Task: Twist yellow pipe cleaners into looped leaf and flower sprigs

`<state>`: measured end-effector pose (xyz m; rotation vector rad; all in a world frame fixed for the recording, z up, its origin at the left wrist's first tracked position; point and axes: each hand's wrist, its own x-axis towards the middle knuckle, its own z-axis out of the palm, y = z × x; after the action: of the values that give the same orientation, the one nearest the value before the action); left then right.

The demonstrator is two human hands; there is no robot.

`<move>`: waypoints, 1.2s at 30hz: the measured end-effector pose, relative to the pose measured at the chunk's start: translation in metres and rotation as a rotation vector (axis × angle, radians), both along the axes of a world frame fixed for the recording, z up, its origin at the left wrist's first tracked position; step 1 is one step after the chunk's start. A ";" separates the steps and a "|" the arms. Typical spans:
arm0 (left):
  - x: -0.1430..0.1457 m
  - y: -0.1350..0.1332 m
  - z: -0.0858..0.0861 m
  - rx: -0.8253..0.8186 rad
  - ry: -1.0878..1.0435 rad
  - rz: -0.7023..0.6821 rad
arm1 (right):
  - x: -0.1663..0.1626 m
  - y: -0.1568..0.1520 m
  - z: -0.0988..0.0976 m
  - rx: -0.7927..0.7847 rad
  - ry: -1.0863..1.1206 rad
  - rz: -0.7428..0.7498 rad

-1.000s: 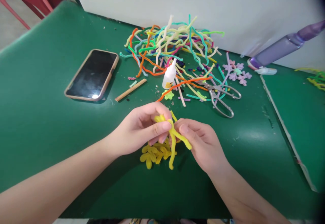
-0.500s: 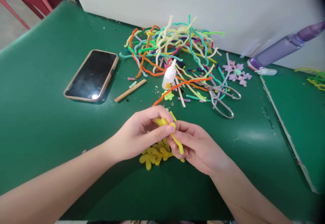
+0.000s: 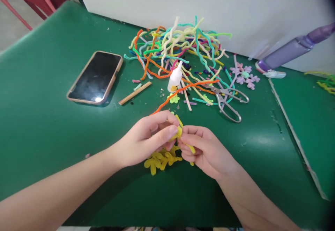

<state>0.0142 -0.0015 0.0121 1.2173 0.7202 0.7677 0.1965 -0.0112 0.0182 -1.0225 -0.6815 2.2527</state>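
Observation:
Between my fingers is a yellow pipe cleaner [image 3: 179,132], bent into a small loop at one end. My left hand [image 3: 146,136] pinches its looped part between thumb and forefinger. The fingers of my right hand [image 3: 206,147] are closed on the other part, and a short tail sticks out below the thumb. On the table under my hands lie several yellow pipe-cleaner flowers [image 3: 157,161], partly hidden by the left hand. An orange pipe cleaner [image 3: 167,100] runs from the heap to just behind my left hand. A light green flower [image 3: 173,98] lies beyond my fingertips.
A white glue bottle [image 3: 175,79] stands before a heap of coloured pipe cleaners [image 3: 183,42]. Scissors [image 3: 227,100] lie open to the right, near purple flowers [image 3: 246,75] and a purple bottle [image 3: 288,51]. A phone [image 3: 95,77] and a wooden stick [image 3: 135,93] lie left.
My right fingers have shifted slightly, and the yellow tail has swung to the right and up. My left thumb has drawn back a little from the loop.

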 end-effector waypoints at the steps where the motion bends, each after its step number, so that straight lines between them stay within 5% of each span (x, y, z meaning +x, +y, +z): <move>1: 0.000 0.000 0.000 -0.022 -0.004 0.000 | 0.000 0.000 0.000 -0.008 0.001 -0.004; 12: 0.000 0.002 0.001 0.153 0.120 0.103 | 0.003 0.002 -0.003 -0.093 0.050 0.067; 23: 0.002 -0.001 -0.003 -0.087 -0.054 0.149 | 0.002 -0.001 0.000 -0.045 0.026 -0.001; 36: 0.002 0.003 -0.003 -0.155 -0.190 0.102 | -0.001 -0.001 -0.001 -0.009 0.025 -0.074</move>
<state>0.0163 0.0013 0.0089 0.9591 0.6758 0.8828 0.1956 -0.0126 0.0172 -1.0056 -0.6136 2.2030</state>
